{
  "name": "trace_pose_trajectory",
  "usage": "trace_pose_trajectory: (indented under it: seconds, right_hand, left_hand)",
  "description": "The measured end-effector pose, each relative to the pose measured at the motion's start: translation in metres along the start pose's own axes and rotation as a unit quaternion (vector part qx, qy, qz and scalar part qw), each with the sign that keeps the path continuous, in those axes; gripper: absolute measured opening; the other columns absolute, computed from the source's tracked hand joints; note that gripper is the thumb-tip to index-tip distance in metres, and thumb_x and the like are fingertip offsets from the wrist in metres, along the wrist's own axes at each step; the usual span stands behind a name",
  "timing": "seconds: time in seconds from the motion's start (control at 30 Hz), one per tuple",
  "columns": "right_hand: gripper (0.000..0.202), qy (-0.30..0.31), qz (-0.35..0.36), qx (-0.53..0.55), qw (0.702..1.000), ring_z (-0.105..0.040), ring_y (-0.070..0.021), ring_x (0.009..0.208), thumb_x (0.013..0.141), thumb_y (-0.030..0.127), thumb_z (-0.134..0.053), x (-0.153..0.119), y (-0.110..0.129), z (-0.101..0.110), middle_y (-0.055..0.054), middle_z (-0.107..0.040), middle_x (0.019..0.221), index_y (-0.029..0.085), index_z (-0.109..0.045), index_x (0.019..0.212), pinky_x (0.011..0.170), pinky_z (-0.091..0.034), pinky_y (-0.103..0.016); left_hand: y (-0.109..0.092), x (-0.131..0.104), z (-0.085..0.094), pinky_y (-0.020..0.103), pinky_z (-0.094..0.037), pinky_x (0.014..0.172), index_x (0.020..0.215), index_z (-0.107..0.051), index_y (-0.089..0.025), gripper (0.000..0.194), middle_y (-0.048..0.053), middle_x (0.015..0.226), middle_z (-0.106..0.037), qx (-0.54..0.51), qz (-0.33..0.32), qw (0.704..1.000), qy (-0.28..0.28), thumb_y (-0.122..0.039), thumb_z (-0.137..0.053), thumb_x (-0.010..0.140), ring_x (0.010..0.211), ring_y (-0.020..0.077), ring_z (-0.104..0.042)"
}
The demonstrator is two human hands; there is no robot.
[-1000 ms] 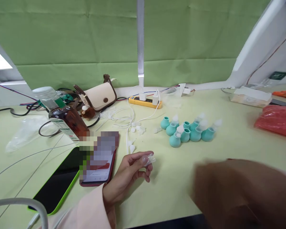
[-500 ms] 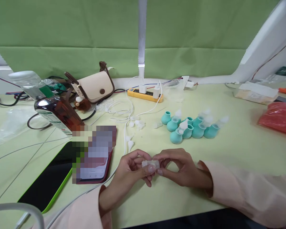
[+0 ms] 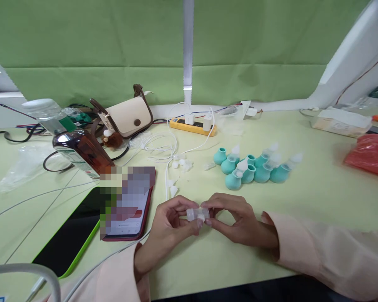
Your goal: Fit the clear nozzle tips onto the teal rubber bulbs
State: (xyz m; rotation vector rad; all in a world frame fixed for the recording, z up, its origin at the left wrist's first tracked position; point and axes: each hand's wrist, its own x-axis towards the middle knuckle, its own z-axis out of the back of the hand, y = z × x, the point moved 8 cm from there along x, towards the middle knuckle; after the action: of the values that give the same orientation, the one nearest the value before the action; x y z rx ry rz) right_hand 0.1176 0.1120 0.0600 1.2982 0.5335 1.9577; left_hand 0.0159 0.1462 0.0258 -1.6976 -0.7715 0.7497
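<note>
Fitting: small, clear and tube-like, lying sideways between both hands at the near middle of the bench; it looks hollow, with a ringed left end and a smooth, wider right end.
Pale part: a whiter patch beside the left thumb; whether it sits inside the fitting or in front of it, I cannot tell.
Left hand: grip closed to a pinch, thumb below and fingers behind, bearing the fitting's body.
Right hand: grip rounded into a loop, tips of thumb and forefinger nearly together, touching the fitting's right end.
Step at the fingertips: judged from the pose, joining or adjusting small clear parts by hand.
Next move calls for: probably a steady left pinch, both ends in line, and light, even pressure from the right fingertips.
Teal bulbs: eight clustered beyond the right hand, five carrying clear tips, three with bare necks.
Loose tube: clear, lying just left of the bulbs.
White pieces: grouped near the cable.
</note>
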Motion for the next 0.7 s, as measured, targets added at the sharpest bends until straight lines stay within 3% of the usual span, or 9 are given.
trace_pose_trajectory:
  seconds: [0.2,0.33,0.57,0.7]
  right_hand:
    - [0.020,-0.022,-0.004,-0.007,1.000,-0.056,-0.0104,0.061,0.073,0.012,-0.058,0.001,-0.004,0.004,-0.002,-0.058,0.072,0.018,-0.058,0.092,0.052,-0.050,-0.022]
    - [0.020,-0.011,0.000,-0.017,1.000,-0.056,-0.0100,0.061,0.074,0.015,-0.057,0.001,-0.004,0.002,-0.002,-0.058,0.070,0.019,-0.058,0.093,0.053,-0.050,-0.022]
    - [0.020,0.015,0.005,-0.028,0.999,-0.055,-0.0094,0.057,0.074,0.019,-0.059,0.001,-0.004,-0.002,-0.001,-0.058,0.067,0.019,-0.058,0.094,0.053,-0.048,-0.020]
    - [0.018,0.019,-0.011,-0.030,0.999,-0.055,-0.0095,0.056,0.074,0.021,-0.058,0.001,-0.006,-0.004,-0.001,-0.059,0.068,0.018,-0.057,0.092,0.053,-0.048,-0.020]
  left_hand:
    - [0.008,0.002,0.003,0.023,-0.046,0.062,0.091,-0.058,-0.015,0.032,0.003,0.079,-0.064,-0.032,-0.005,0.999,0.021,-0.012,-0.071,0.062,0.066,0.0121,-0.058]
    - [0.007,0.002,0.007,0.025,-0.047,0.062,0.086,-0.061,-0.013,0.029,0.004,0.074,-0.066,-0.011,0.019,1.000,-0.014,-0.015,-0.072,0.060,0.062,0.0128,-0.058]
    - [0.006,0.002,0.011,0.020,-0.042,0.047,0.073,-0.063,-0.012,0.021,-0.001,0.056,-0.060,0.022,0.030,0.998,-0.055,-0.017,-0.074,0.056,0.047,0.0081,-0.050]
    - [0.008,0.004,0.012,0.020,-0.040,0.047,0.074,-0.064,-0.014,0.024,0.000,0.063,-0.063,0.014,0.014,0.998,-0.056,-0.017,-0.075,0.053,0.051,0.0092,-0.052]
